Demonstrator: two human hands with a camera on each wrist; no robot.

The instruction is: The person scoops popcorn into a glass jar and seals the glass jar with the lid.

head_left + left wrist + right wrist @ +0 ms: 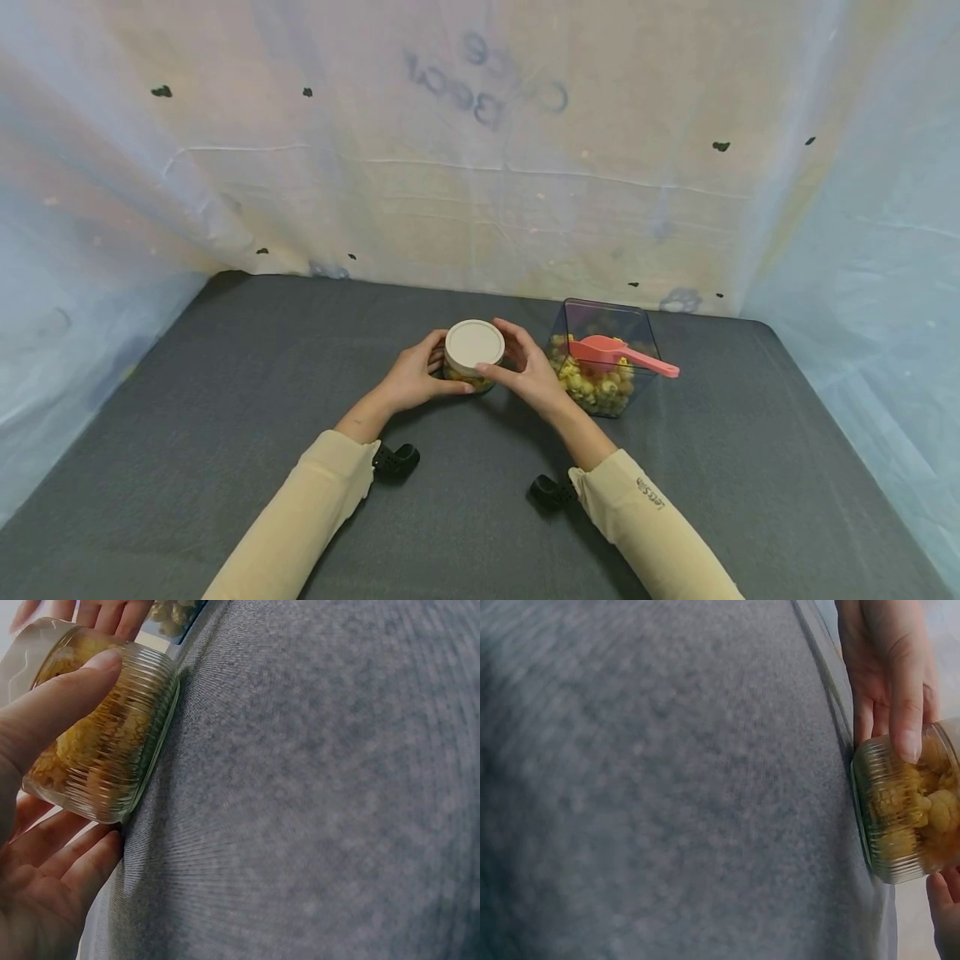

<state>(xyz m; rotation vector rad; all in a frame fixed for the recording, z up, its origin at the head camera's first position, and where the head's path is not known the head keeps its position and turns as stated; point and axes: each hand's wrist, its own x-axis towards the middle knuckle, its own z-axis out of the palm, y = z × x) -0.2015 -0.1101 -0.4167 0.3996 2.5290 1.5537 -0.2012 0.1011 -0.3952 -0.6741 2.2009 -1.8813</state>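
Note:
A glass jar (127, 742) with a ribbed lower wall and yellow-brown popcorn inside stands on the dark cloth. Its cream round lid (475, 343) sits on top. My left hand (411, 375) grips the jar from the left, thumb across the front of the glass and fingers behind. From the other side my right hand (532, 372) holds the lid, thumb at its front edge and fingers spread round its right side. In the right wrist view the left thumb (907, 724) presses the ribbed glass, and only part of the right hand (946, 911) shows below the jar.
Just right of the right hand stands a clear tinted square container (606, 310) partly filled with popcorn. A coral scoop (602, 348) lies in it, handle over the rim. A pale plastic sheet (480, 208) hangs behind the grey cloth-covered table (225, 433).

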